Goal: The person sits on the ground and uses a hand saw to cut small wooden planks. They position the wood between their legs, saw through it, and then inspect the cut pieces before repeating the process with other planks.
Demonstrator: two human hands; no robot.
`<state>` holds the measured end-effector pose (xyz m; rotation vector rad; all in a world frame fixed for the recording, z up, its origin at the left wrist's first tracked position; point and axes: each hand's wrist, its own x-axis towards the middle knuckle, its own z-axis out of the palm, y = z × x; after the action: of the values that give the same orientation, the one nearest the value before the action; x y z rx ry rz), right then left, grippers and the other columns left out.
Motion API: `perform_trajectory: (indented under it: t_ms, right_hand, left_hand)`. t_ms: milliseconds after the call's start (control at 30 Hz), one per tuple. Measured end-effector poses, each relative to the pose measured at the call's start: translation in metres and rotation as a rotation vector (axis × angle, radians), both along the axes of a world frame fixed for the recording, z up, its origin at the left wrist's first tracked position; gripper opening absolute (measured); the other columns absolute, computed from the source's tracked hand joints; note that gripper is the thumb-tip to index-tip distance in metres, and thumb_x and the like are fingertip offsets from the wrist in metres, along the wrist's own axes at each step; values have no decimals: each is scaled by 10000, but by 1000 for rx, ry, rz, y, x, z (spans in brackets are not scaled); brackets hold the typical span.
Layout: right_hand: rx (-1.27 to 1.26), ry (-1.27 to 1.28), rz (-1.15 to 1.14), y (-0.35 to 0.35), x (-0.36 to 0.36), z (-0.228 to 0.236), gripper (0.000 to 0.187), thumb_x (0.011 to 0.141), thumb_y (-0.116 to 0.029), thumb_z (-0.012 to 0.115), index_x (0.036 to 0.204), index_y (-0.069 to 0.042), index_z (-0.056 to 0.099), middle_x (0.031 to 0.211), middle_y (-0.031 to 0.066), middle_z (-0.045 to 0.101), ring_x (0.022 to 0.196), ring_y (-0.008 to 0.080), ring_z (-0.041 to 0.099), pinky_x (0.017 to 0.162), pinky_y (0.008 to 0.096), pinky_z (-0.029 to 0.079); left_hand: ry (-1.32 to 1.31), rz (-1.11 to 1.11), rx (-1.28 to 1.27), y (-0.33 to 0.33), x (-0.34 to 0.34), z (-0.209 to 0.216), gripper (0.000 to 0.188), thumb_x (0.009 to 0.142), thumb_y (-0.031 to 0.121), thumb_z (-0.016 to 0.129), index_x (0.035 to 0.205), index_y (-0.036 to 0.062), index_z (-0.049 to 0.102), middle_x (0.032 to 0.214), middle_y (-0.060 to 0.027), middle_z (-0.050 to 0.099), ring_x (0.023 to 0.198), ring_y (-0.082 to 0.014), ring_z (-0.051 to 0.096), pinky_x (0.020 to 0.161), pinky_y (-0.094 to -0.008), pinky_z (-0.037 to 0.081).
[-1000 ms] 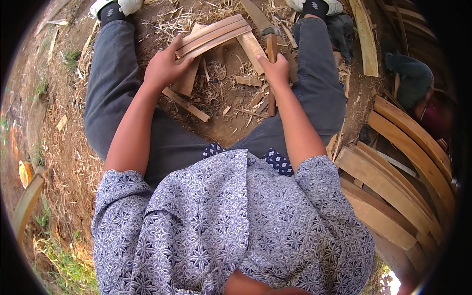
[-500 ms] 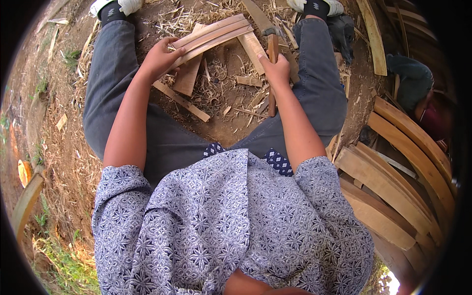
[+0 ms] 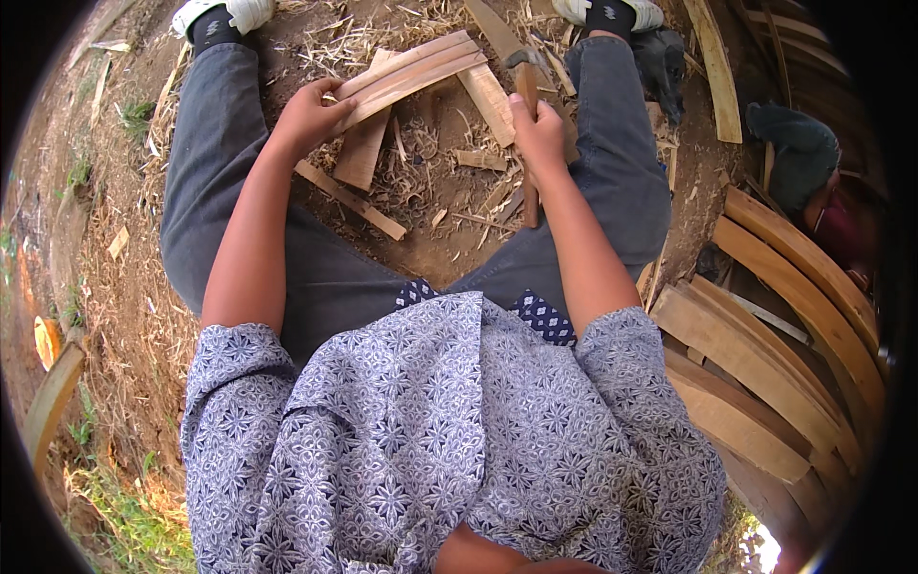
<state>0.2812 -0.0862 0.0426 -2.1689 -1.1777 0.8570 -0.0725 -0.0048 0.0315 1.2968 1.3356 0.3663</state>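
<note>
My left hand [image 3: 313,117] grips the near-left end of a pale wooden piece [image 3: 411,77] with lengthwise ridges, thumb on top. The piece slants up to the right, its far end over a short board [image 3: 487,103]. My right hand [image 3: 539,134] is wrapped round the brown wooden handle [image 3: 532,203] of a hammer-like tool, held upright along my right thigh. Its dark metal head [image 3: 523,58] is at the far end, beside the wooden piece; its exact shape is hard to make out. Beneath my left hand a flat board [image 3: 361,153] and a narrow wooden strip [image 3: 352,199] lie on the ground.
Curly shavings [image 3: 430,177] and offcuts cover the dirt between my legs. Curved planks [image 3: 755,354] are stacked at the right, near another person's leg [image 3: 794,153]. A dark plastic bag [image 3: 660,72] lies beyond my right knee. Dry grass [image 3: 124,316] spreads at the left.
The tool's head has tipped slightly left and nearer, and my right hand has turned a little with it. The wooden piece in my left hand has barely shifted.
</note>
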Motion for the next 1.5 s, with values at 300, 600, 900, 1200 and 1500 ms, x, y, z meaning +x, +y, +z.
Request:
perform_trajectory:
  t_ms: [300, 600, 900, 1200, 1500]
  right_hand:
    - [295, 7, 70, 8, -55, 84, 365, 1079, -391, 520, 912, -71, 573, 703, -4, 541, 555, 95, 509, 509, 280, 428]
    - [171, 208, 17, 23, -46, 117, 461, 1052, -427, 515, 1026, 26, 600, 845, 233, 639, 791, 365, 629, 820, 509, 493]
    - [-101, -245, 303, 29, -8, 44, 324, 1093, -375, 494, 1092, -63, 580, 743, -24, 502, 575, 46, 464, 524, 234, 424]
    - [518, -302, 58, 27, -37, 84, 386, 1091, -394, 464, 1196, -48, 599, 803, 100, 607, 754, 245, 629, 746, 413, 515]
    - [416, 198, 52, 40, -58, 151, 289, 1094, -303, 478, 1222, -53, 543, 758, 11, 549, 622, 95, 531, 586, 298, 492]
  left_hand:
    - [27, 8, -30, -3, -3, -6, 534, 939, 278, 738, 1352, -28, 598, 904, -94, 715, 722, -107, 638, 631, -277, 517]
    - [48, 12, 34, -3, -7, -17, 539, 908, 295, 752, 1328, -19, 626, 903, -137, 741, 744, -177, 713, 695, -318, 564]
    - [105, -21, 55, 1, 2, -9, 488, 898, 287, 753, 1289, 9, 663, 946, -142, 747, 790, -177, 723, 761, -337, 569]
    - [55, -9, -73, 3, 1, 0, 459, 882, 299, 758, 1237, 16, 687, 974, -165, 754, 832, -223, 737, 789, -359, 572]
    - [129, -6, 79, -2, -8, -12, 526, 904, 271, 743, 1330, -12, 618, 875, -131, 731, 749, -167, 694, 689, -333, 545]
